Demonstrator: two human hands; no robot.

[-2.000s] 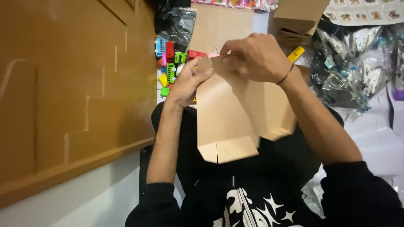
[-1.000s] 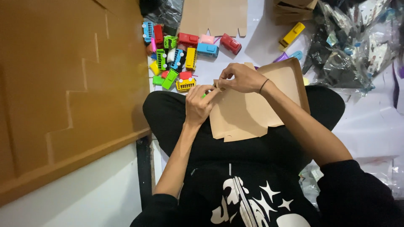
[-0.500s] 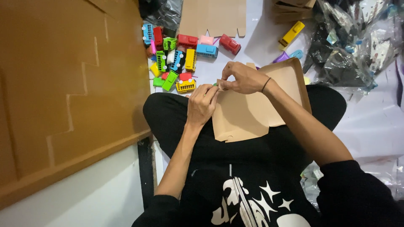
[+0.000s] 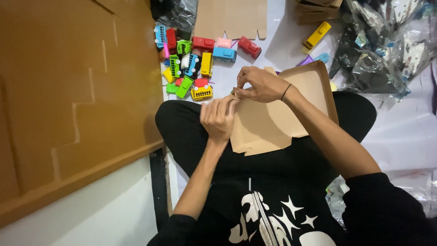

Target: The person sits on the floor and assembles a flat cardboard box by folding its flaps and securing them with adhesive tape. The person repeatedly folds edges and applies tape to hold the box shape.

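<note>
A flat brown cardboard box blank (image 4: pixel 273 123) lies across my lap, over crossed legs in black trousers. My left hand (image 4: pixel 218 117) pinches its left edge near the top corner. Just above it, my right hand (image 4: pixel 259 84) grips the same corner with the fingers curled over a small flap. The two hands almost touch. Beyond them on the white floor sits a cluster of several small toy buses and cars (image 4: pixel 193 64) in red, blue, green, yellow and pink.
A large brown cardboard sheet (image 4: pixel 68 91) fills the left side. Another flat cardboard blank (image 4: pixel 232 16) lies at the top, with a yellow toy bus (image 4: pixel 317 35) to its right. Crumpled clear plastic bags (image 4: pixel 387 45) are piled at the upper right.
The cardboard blank came down from in front of my chest onto my lap. Both hands shifted to its upper left corner and have stayed there, working the flap.
</note>
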